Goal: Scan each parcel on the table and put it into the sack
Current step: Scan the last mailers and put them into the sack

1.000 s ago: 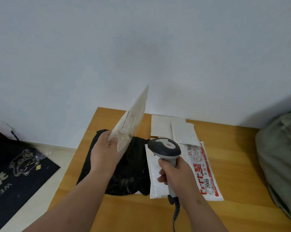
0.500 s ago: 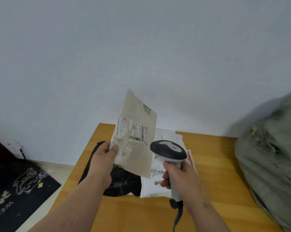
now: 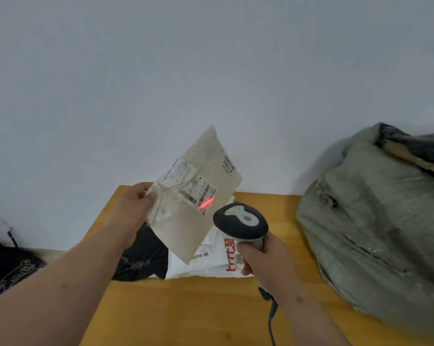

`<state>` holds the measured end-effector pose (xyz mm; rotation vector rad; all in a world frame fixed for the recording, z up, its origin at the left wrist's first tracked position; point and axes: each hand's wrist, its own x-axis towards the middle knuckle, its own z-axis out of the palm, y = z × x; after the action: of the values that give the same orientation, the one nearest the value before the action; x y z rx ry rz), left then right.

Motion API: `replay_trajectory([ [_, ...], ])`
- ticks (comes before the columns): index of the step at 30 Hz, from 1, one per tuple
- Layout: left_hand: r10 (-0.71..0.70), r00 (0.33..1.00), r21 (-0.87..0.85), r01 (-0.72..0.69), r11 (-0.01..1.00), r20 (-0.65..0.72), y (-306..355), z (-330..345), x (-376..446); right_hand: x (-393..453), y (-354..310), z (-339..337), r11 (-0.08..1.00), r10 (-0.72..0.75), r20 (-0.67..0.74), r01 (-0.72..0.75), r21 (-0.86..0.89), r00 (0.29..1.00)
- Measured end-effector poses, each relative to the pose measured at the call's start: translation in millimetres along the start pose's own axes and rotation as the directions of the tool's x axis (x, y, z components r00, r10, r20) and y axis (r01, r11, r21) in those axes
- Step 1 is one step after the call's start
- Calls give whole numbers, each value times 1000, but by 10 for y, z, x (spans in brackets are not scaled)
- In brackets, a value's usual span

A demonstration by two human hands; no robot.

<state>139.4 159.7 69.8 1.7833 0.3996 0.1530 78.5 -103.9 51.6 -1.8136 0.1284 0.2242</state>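
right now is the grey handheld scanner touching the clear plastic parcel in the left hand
Apart. The head view shows bare table and white parcels between the grey handheld scanner and the clear plastic parcel; only its red beam reaches the label.

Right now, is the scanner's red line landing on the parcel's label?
Yes, the red line crosses the label's barcode on the parcel.

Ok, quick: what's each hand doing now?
Left hand: grips the translucent plastic parcel.
Right hand: grips the grey handheld barcode scanner.
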Motion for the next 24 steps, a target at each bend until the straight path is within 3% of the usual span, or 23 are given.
replay_trajectory([
  [12, 56, 996, 224, -69, 972, 62, 277, 142, -156, -226, 76, -394, 961, -226, 16, 225, -163, 974],
  [24, 23, 991, 114, -39, 993, 134, 245, 169, -157, -401, 47, -330, 940, -209, -35, 191, -281, 977],
])
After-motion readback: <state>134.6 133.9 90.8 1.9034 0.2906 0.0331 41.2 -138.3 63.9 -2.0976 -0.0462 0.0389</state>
